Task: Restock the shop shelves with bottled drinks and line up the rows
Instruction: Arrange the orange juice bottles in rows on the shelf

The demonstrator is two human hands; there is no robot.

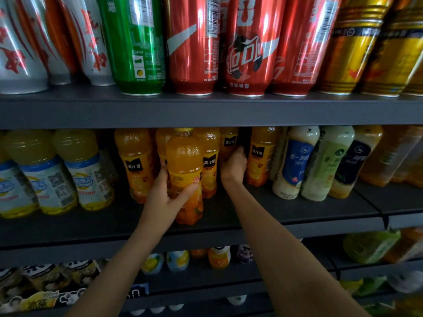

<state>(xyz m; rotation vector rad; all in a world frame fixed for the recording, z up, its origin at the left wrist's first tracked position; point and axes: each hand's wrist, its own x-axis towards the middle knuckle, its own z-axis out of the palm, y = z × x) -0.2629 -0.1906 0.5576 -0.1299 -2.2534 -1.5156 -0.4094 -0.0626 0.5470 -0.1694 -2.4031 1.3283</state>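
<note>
At the centre of the frame the left hand (165, 197) grips an orange juice bottle (185, 177) low on its label, thumb across the front and fingers curled behind; the bottle stands upright near the front edge of the middle shelf (297, 209). Just right of centre the right hand (234, 164) reaches deeper among the orange bottles (262, 154) at the back, its fingers curled, apparently round a bottle, though the shadow hides the contact. Yellow bottles (57, 170) fill the left of the shelf, pale milky bottles (295, 161) the right. Red cans (247, 44) line the upper shelf.
</note>
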